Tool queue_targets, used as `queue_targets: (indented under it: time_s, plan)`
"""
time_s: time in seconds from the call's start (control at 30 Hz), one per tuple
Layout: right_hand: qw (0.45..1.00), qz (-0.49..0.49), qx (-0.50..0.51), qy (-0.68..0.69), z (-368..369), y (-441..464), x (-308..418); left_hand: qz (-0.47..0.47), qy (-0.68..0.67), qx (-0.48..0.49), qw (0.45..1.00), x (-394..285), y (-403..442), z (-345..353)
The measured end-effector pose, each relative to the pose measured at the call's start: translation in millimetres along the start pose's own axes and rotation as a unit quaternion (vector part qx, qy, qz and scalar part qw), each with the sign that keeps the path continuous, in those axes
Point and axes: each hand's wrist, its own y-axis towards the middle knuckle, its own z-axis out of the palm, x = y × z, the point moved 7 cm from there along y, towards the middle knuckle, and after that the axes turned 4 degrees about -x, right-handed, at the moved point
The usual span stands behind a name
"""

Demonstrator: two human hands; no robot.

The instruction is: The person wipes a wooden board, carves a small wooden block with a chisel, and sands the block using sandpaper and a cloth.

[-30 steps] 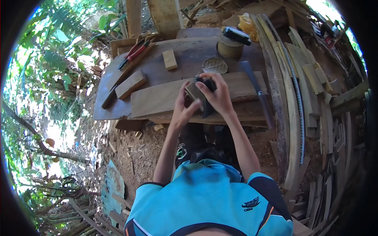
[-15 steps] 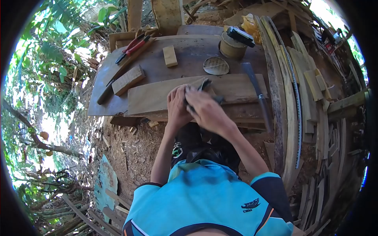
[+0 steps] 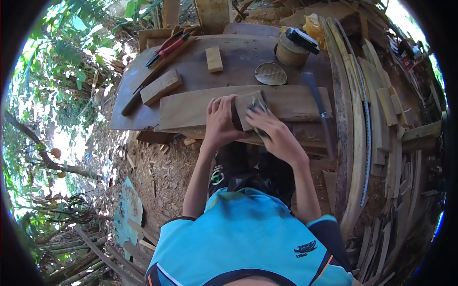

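Note:
My left hand (image 3: 220,120) is closed on the left side of a small wooden block (image 3: 243,104), with the thumb reaching along its near edge. The block rests over a long wooden board (image 3: 186,112) at the near edge of the workbench. Over the block's right part, my right hand (image 3: 273,129) presses a dark, folded sheet (image 3: 258,103), which looks like sandpaper and is partly covered by the fingers. To the right of my right hand, a long-bladed knife (image 3: 317,102) lies across the board's end.
On the workbench (image 3: 191,57) lie red-handled pliers (image 3: 171,45), two wooden blocks (image 3: 214,59) (image 3: 161,87), a dark-handled tool (image 3: 131,104) and a round, ridged disc (image 3: 270,74). A round container (image 3: 291,51) carries a black-and-white object (image 3: 303,40). Long planks (image 3: 343,119) stand along the right side.
My right hand has moved right, off my left hand, and the wooden block now shows between them. The dark sheet has shifted with the right hand. The view has tilted slightly.

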Motion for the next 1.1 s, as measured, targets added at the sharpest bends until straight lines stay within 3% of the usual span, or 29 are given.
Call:
queue_targets:
  time_s: [0.07,0.17,0.2,0.3,0.37,0.43,0.57,0.67,0.77,0.87,0.97,1.1]
  plan:
    - [0.984,0.062,0.026,0.168,-11,-27,-3,0.007,0.001,0.012,1.0,-6,5,0]
    - [0.95,0.193,-0.058,0.238,-31,-55,-27,0.061,0.024,-0.005,0.998,-37,10,-11]
    - [0.949,0.207,-0.125,0.203,-38,-57,-32,0.068,0.036,0.019,0.997,-44,16,-6]
    - [0.906,0.208,-0.297,0.22,-61,-46,-44,0.074,0.054,0.076,0.993,-49,28,5]
    - [0.907,0.168,-0.325,0.21,-73,-24,-39,0.084,0.031,0.095,0.991,-42,32,9]
    - [0.905,0.129,-0.344,0.214,-81,-1,-40,0.048,-0.049,0.002,0.998,-28,23,3]
    - [0.974,-0.02,-0.219,0.052,-54,60,-19,-0.044,-0.095,-0.063,0.993,-10,1,7]
    - [0.995,0.007,-0.089,-0.047,12,58,-5,-0.016,-0.048,-0.045,0.998,-6,4,14]
    - [0.994,0.022,-0.103,-0.035,5,26,14,0.002,-0.053,-0.112,0.992,-6,0,11]
    - [0.993,0.078,-0.083,-0.01,3,-13,21,-0.04,-0.071,-0.066,0.995,-2,7,14]
    - [0.995,0.078,-0.065,0.008,1,-3,23,-0.034,-0.08,-0.05,0.995,-1,7,17]
    - [0.998,0.02,0.047,0.036,5,43,14,0.015,-0.137,-0.043,0.989,3,8,12]
